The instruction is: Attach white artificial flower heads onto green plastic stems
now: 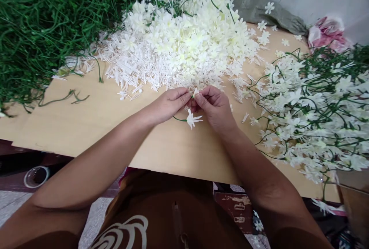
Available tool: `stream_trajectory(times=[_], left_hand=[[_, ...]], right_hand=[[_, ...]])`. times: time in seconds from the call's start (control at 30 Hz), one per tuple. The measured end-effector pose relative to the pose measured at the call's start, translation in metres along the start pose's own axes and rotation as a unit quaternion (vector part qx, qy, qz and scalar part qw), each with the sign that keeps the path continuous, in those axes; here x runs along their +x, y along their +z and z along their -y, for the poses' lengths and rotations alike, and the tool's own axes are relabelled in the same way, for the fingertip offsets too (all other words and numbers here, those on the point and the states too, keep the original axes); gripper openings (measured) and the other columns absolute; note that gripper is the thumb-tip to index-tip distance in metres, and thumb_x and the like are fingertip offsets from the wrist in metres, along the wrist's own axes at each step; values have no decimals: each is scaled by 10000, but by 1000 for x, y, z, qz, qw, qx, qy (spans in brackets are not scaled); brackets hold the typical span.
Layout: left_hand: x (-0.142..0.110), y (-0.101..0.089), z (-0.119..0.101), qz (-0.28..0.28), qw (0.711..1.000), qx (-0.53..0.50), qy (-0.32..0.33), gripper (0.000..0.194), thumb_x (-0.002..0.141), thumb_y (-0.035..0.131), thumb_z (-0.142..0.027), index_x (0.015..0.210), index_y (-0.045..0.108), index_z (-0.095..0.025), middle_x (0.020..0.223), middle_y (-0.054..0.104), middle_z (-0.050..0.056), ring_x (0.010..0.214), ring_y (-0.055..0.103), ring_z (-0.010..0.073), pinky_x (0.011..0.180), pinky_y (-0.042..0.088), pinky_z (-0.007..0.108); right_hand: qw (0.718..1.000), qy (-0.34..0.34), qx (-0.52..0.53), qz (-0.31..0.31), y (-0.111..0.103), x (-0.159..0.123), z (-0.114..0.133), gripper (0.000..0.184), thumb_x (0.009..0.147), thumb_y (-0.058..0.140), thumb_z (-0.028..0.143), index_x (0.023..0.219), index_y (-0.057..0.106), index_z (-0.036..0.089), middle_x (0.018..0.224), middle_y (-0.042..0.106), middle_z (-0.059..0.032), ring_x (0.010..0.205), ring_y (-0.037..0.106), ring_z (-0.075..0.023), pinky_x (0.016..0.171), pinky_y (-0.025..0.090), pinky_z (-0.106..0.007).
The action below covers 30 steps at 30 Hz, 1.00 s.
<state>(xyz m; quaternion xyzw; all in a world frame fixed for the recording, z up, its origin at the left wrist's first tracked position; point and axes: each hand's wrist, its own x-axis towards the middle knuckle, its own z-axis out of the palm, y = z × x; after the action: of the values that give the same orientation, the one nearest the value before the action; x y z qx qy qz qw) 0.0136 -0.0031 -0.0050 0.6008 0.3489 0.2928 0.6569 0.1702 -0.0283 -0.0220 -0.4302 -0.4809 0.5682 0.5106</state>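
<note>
White-flowered stem (192, 120) was between the person's two hands, over the middle of a tan work surface (100, 126), near its front edge. Its open white bloom, with narrow, spread petals, hung just below the fingertips, and a short length of green stem curved from it towards the left hand (170, 105). The left hand was closed, thumb against fingers, in a pinch on the green part of the stem; the exact contact was partly hidden by the fingers. The right hand (216, 107) was also nearly closed, with its thumb and curled forefinger pinching a small pale blossom (196, 92). The fingertips of the two hands almost met.

Just beyond the hands lay a broad heap of creamy white blossoms (198, 37), with many thin white pieces (129, 66) spread along its front and left. A large tangle of green stems (57, 18) filled the far left, and a loose branched green stem (57, 100) lay in front of it. To the right was a pile of white flowers on green stems (319, 114), reaching the edge of the surface. Behind the blossoms lay a grey-green cloth (253, 7), and a pink and white bundle (328, 35) sat at the far right.
</note>
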Motion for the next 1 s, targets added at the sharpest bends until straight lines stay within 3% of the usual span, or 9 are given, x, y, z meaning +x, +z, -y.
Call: stream_trajectory(times=[0.17, 0.4, 0.7, 1.0], left_hand=[[1, -2, 3, 5, 997, 66, 36, 362, 853, 520, -472, 665, 493, -164, 629, 499, -18, 620, 463, 96, 612, 382, 229], [0, -4, 4, -8, 993, 119, 22, 343, 852, 499, -412, 611, 452, -173, 567, 412, -37, 558, 376, 89, 556, 327, 229], [0, -2, 5, -4, 997, 83, -5, 372, 840, 536, -395, 561, 420, -178, 533, 351, -46, 526, 324, 85, 522, 287, 227], [-2, 0, 7, 3, 1000, 7, 3, 442, 805, 582, -520, 576, 432, -174, 598, 482, -6, 603, 483, 107, 562, 389, 232]], right_hand=[[1000, 15, 15, -5, 1, 0, 0, 325, 714, 756, 447, 702, 568, 183, 576, 635, 58, 506, 592, -55, 520, 495, -188], [994, 77, -5, 75, -9, 4, 7, 354, 714, 748, 477, 694, 569, 173, 592, 644, 48, 500, 585, -54, 496, 491, -178], [991, 82, -23, 100, -11, 5, 7, 401, 651, 788, 489, 646, 544, 172, 517, 627, 47, 466, 562, -62, 477, 470, -188], [983, 140, -19, 114, -9, 9, 12, 461, 598, 803, 531, 588, 521, 166, 485, 610, 37, 451, 574, -72, 449, 482, -185]])
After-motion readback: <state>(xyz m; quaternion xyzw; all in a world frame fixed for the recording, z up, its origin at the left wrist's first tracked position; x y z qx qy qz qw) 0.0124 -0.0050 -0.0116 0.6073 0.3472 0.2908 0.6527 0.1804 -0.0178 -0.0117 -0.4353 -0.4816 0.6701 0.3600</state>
